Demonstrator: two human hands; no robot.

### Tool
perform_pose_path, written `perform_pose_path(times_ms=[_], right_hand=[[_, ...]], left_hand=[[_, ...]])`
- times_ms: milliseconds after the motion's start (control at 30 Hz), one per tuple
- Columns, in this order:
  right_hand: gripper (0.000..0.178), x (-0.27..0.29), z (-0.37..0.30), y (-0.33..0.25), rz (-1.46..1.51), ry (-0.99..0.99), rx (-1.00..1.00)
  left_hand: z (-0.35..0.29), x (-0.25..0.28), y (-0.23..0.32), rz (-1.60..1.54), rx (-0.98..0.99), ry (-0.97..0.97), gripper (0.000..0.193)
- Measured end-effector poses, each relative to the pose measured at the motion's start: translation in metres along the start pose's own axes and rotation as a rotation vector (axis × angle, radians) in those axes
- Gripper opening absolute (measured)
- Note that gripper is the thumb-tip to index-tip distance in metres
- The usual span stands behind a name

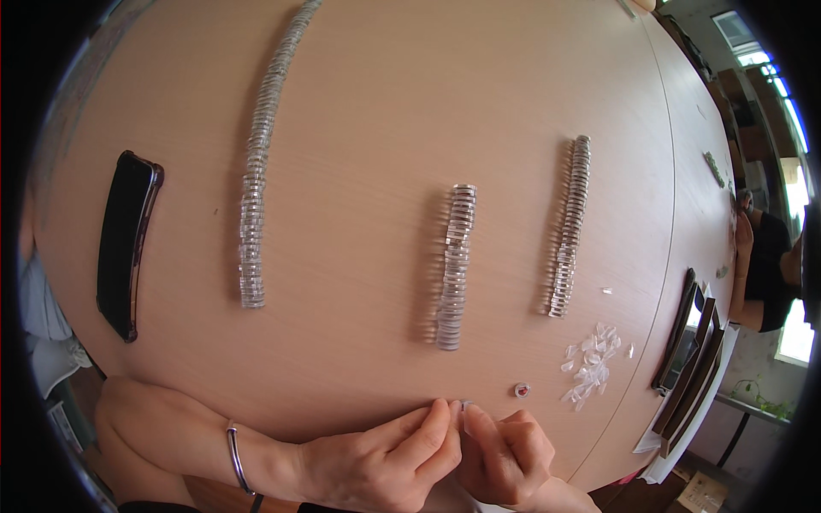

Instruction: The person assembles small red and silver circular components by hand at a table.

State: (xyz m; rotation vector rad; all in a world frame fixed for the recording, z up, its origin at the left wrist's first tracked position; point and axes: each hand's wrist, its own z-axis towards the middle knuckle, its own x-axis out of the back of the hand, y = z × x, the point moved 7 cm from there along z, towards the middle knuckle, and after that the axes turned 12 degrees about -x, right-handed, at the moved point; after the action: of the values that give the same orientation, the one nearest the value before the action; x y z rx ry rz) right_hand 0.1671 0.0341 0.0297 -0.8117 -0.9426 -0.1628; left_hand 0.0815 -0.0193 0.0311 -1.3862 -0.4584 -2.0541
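My left hand (389,457) and my right hand (509,453) meet at the table's near edge, thumbs and fingertips pinched together. Between the fingertips pokes a small clear piece (465,404), mostly hidden by the fingers. Just beyond my right hand lies a small clear ring-shaped piece (522,391) with a red centre. Farther right sits a loose pile of clear plastic scraps (592,366). In front of my hands runs a row of clear round pieces stacked on edge (456,265).
Two more such rows stand left (254,205) and right (571,227). A phone (128,244) lies far left. Dark flat objects (697,359) rest at the table's right edge. Another person (761,265) sits beyond it. A seam (672,188) crosses the wooden table (359,171).
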Motion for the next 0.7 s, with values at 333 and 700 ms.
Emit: perform_pose_path(times_ms=[333,700], right_hand=[[0.042,0.004,0.001,0.006,0.090,0.016,-0.121],[0.027,0.004,-0.002,0.009,0.051,0.073,-0.221]], left_hand=[[-0.002,-0.003,0.000,0.037,-0.012,0.003,0.019],[0.000,-0.001,0.000,0.015,-0.037,-0.039,0.021]])
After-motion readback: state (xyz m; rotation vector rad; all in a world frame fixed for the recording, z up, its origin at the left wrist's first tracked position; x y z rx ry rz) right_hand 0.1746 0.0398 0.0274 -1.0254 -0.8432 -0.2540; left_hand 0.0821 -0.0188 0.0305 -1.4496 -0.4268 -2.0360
